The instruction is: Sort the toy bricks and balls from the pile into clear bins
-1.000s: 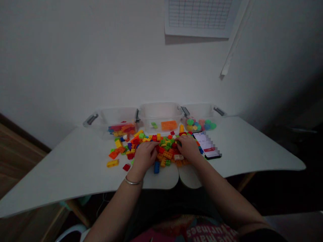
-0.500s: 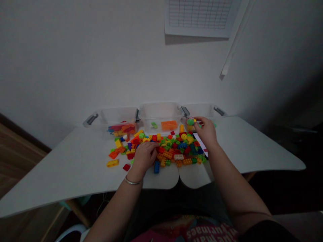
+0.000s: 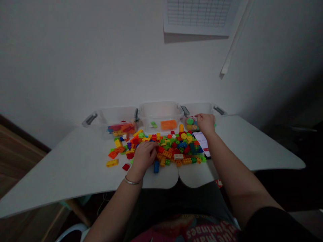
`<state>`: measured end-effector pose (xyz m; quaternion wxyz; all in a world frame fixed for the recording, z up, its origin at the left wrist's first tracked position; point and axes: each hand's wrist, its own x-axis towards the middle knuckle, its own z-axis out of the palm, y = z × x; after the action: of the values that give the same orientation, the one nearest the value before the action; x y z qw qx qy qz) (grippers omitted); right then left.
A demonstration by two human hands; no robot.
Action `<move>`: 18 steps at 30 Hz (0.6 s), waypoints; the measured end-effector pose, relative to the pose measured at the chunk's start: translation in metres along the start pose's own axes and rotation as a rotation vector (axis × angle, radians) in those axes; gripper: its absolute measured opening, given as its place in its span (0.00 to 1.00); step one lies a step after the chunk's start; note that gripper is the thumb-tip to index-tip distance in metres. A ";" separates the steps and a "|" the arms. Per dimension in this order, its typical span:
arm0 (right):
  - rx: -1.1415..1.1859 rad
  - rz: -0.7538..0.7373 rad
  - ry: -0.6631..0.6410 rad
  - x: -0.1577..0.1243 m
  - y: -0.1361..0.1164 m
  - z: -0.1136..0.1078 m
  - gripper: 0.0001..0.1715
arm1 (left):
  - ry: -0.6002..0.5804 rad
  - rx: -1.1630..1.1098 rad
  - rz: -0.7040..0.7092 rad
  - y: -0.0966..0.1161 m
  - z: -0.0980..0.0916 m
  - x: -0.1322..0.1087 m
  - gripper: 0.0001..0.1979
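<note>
A pile of small plastic building bricks (image 3: 167, 154) in many colours covers the middle of the white table. My left hand (image 3: 145, 155) rests on the pile's left-centre, its fingers reaching right across the bricks and the thumb apart from them; I see nothing held. Just below that hand lies a blue brick (image 3: 156, 166). Over the right clear plastic bin (image 3: 202, 108) is my right hand (image 3: 207, 123), its fingers pointing left and no piece visible in them. Green and other coloured pieces (image 3: 190, 121) show inside this bin, partly hidden by the hand.
The middle clear bin (image 3: 161, 109) holds an orange block (image 3: 169, 125) and a light green piece. Red, blue and orange pieces lie in the left bin (image 3: 118, 112). A phone (image 3: 202, 143) with a lit screen sits beside the pile, under my right forearm. Behind is a wall.
My right hand has shifted slightly up over the right bin, and the small yellow piece at its fingertips no longer shows there. More of the phone is uncovered. My left hand stays put.
</note>
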<state>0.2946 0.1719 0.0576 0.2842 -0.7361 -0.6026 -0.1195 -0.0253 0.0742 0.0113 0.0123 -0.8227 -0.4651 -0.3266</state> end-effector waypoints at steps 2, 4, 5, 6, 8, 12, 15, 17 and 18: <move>-0.020 -0.038 -0.001 0.000 0.003 0.004 0.25 | -0.003 0.002 -0.003 0.000 0.000 0.000 0.12; -0.025 -0.063 0.008 -0.001 0.006 0.007 0.25 | 0.000 0.003 -0.003 0.000 0.000 0.000 0.12; -0.022 -0.080 0.013 -0.002 0.008 0.009 0.25 | 0.003 0.005 -0.004 0.000 0.000 0.000 0.12; -0.013 -0.100 0.019 -0.003 0.010 0.011 0.25 | 0.005 0.007 -0.006 0.000 0.000 0.000 0.12; 0.031 -0.144 0.041 -0.004 0.013 0.012 0.24 | 0.004 0.009 -0.007 0.000 0.000 0.000 0.12; 0.211 -0.223 0.151 -0.013 0.012 0.002 0.20 | -0.002 0.002 -0.007 0.001 -0.002 0.000 0.13; 0.317 -0.270 0.187 -0.028 0.002 -0.011 0.18 | 0.005 0.001 -0.001 0.002 -0.003 0.000 0.12; 0.355 -0.277 0.140 -0.043 -0.006 -0.016 0.17 | 0.010 0.001 0.006 0.002 -0.003 0.000 0.12; 0.360 -0.271 0.111 -0.050 -0.010 -0.017 0.17 | 0.012 0.001 0.008 0.002 -0.003 0.000 0.12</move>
<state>0.2751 0.1225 0.0477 0.4250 -0.5784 -0.6908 -0.0874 -0.0251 0.0721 0.0141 0.0168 -0.8227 -0.4618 -0.3310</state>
